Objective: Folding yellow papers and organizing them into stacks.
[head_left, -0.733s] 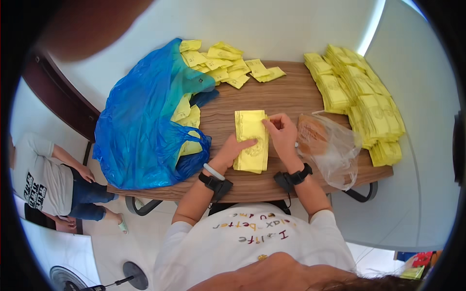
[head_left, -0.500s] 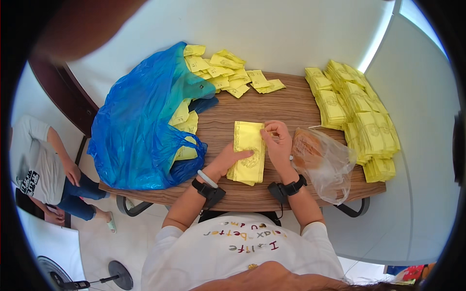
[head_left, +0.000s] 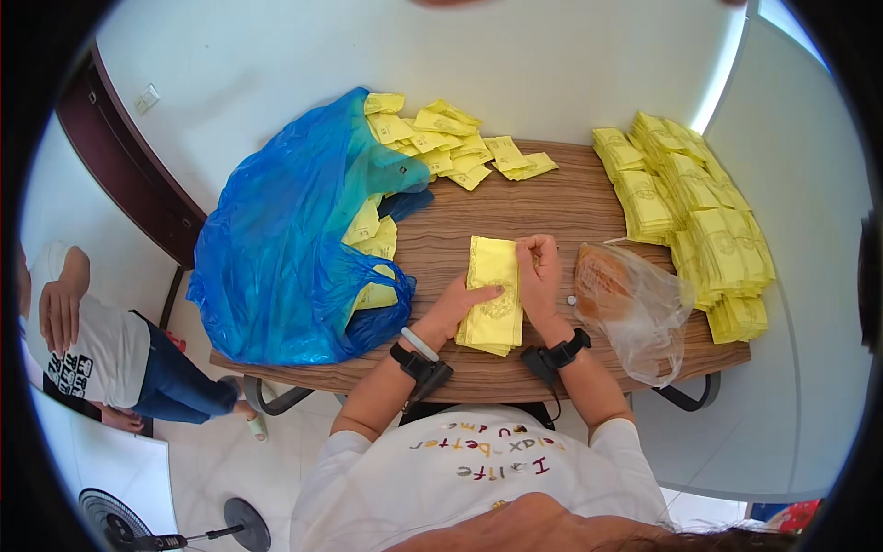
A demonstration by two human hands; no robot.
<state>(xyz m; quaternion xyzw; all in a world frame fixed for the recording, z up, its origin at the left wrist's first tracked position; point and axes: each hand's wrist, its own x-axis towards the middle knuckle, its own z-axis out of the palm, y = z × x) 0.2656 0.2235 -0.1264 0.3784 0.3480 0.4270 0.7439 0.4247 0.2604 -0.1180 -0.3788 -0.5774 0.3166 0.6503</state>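
Observation:
A small stack of flat yellow packets (head_left: 490, 294) is held up in front of me over the table's near part. My left hand (head_left: 449, 311) is closed round its left side, the thumb lying across the front packet. At the upper right edge of the same stack, my right hand (head_left: 541, 276) has its fingers curled in a pinch. To the left lies a big blue plastic bag (head_left: 276, 230), its mouth spilling more yellow packets (head_left: 441, 138) onto the tabletop. Piled bundles of yellow packets (head_left: 713, 216) stand along the right side.
On the wood-grain table (head_left: 515, 202), a clear plastic bag (head_left: 651, 317) with something orange-brown in it lies right of my right hand. A person (head_left: 101, 359) stands at the left, by a dark door (head_left: 129, 156). A black fan (head_left: 115, 515) is at the lower left.
The whole view has shifted, so the table sits slightly further right. Both my hands keep their hold on the packets. The person at left has raised a hand. A blurred shape at upper left has mostly gone.

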